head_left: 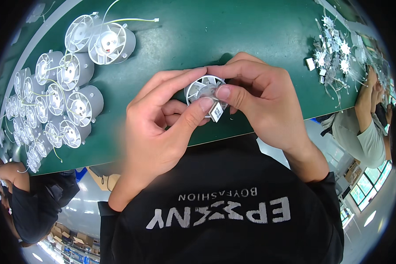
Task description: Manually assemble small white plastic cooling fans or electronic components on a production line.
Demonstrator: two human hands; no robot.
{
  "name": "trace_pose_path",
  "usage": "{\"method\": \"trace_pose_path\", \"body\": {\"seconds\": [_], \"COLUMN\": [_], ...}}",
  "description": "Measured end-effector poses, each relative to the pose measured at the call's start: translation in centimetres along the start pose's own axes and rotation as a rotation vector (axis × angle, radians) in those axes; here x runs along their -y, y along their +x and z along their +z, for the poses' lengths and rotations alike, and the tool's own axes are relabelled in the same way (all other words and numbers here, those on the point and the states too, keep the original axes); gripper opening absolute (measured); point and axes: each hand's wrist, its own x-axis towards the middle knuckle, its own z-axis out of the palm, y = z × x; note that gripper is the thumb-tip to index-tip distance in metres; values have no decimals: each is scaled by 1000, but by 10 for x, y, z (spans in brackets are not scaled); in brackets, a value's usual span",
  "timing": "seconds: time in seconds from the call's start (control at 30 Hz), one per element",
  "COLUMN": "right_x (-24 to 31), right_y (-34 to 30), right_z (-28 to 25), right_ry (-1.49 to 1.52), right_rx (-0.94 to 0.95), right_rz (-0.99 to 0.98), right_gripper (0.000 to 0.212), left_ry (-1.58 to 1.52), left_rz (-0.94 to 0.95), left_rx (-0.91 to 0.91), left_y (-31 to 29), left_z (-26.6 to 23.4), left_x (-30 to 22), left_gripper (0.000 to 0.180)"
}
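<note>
Both my hands hold a small round fan housing [193, 94] with white spokes, over the front part of the table. My left hand [156, 123] wraps its fingers round the left side, its thumb pressed near the hub. From the other side my right hand [268, 99] grips the housing, with its thumb on the hub and the fingers partly hidden behind. A small piece with a white square label [216, 111] sticks out below the two thumbs. How it joins the hub is hidden by the thumbs.
Rows of similar white fan housings [84, 105] with thin wires stand on the green table [233, 31] at the left. A loose pile of small wired parts [332, 50] lies at the right. People sit at both sides, a sleeve [361, 136] showing at the right.
</note>
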Motion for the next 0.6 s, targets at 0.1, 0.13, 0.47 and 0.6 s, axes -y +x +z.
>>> {"method": "trace_pose_path", "body": {"seconds": [0.1, 0.13, 0.47, 0.6], "right_x": [-2, -2, 1, 3], "right_y": [-4, -4, -1, -1], "right_z": [6, 6, 7, 3], "right_ry": [25, 30, 65, -38], "right_rx": [-59, -60, -76, -29], "right_rz": [-15, -12, 3, -43], "right_gripper": [27, 27, 26, 26], "left_ry": [-22, -18, -123, -89], "left_rz": [4, -1, -77, -39], "left_rx": [28, 30, 38, 4], "left_y": [2, 2, 6, 3], "left_z": [-2, -2, -4, -1], "left_x": [0, -1, -1, 0], "left_gripper": [35, 35, 32, 32]}}
